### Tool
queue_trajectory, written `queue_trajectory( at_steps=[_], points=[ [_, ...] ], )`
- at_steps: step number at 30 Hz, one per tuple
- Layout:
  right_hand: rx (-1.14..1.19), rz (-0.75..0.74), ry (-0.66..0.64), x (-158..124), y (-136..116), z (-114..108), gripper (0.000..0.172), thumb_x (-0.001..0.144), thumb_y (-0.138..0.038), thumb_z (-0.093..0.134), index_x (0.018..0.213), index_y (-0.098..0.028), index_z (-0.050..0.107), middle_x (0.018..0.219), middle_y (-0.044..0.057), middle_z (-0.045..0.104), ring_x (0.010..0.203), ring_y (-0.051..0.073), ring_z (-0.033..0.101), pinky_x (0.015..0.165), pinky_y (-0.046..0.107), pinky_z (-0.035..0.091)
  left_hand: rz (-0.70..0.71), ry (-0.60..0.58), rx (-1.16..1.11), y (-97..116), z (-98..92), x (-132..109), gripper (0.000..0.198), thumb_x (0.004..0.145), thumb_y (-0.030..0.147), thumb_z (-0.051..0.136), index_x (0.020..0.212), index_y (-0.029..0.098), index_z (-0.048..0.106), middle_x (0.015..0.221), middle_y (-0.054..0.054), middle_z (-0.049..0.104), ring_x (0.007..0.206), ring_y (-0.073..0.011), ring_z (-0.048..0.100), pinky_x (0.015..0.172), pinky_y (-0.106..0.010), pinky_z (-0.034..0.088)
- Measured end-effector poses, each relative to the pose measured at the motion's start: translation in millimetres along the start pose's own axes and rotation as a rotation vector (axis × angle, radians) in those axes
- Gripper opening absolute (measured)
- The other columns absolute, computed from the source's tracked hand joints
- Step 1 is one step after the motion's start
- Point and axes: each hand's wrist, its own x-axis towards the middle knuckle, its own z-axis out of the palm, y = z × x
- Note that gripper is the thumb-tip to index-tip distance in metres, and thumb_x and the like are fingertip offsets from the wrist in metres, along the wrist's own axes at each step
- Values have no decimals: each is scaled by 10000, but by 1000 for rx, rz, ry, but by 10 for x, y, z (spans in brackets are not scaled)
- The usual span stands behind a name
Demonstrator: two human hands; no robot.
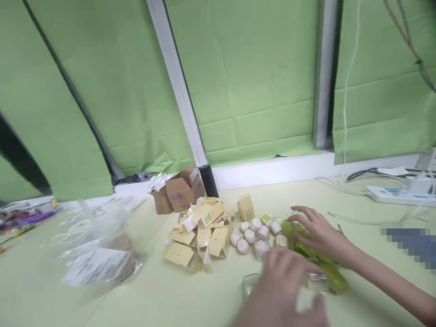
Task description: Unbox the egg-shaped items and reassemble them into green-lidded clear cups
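My right hand (315, 231) reaches over a heap of green glossy pieces (335, 277), its fingers spread; whether the fingertips touch them I cannot tell. Lower in view, my left hand (281, 286) is blurred, with thumb and fingers apart and nothing visible in its grasp. A clear container (250, 284) lies on the surface just left of it, and a second clear piece (316, 280) sits between my left hand and the green pieces. Beyond my hands are several small, rounded pale pink and white pieces (250, 236).
A pile of small tan cartons (204, 236) lies left of the pale pieces; one carton (245, 207) stands upright. Behind is a brown cardboard box (180, 193). Clear plastic bags (102, 254) lie at left. A power strip (391, 195) with cables is at right, below green-covered panels (259, 81).
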Motion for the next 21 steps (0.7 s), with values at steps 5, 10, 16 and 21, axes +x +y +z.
queue_trajectory(
  at_steps=[5,10,16,21],
  points=[
    [-8,-79,-66,130,-384,46,119,743,-164,599,829,-226,651,917,71,654,960,277,568,869,432,374,-38,-28,243,-308,-181,250,214,770,284,609,977,232,594,1049,-46,600,1098,-279,447,973,-459,322],
    [66,-36,-75,165,-479,77,174,760,-102,531,636,-199,604,658,33,630,783,230,594,822,393,364,9,-36,289,-279,10,454,188,754,266,594,937,233,622,1055,-61,631,1068,-301,497,1001,-537,256],
    [370,174,117,-18,-307,-134,170,855,-274,462,781,-214,601,759,29,653,721,193,598,756,382,444,-171,-7,288,-180,245,755,154,594,337,698,627,208,621,672,-83,626,795,-330,591,861,-511,396],
    [735,325,229,-135,-224,-254,301,856,-453,498,1000,-204,590,747,22,667,719,192,648,639,313,517,-213,-106,320,-249,357,833,267,434,25,626,654,177,630,846,-135,636,804,-329,593,641,-376,472]
  ],
)
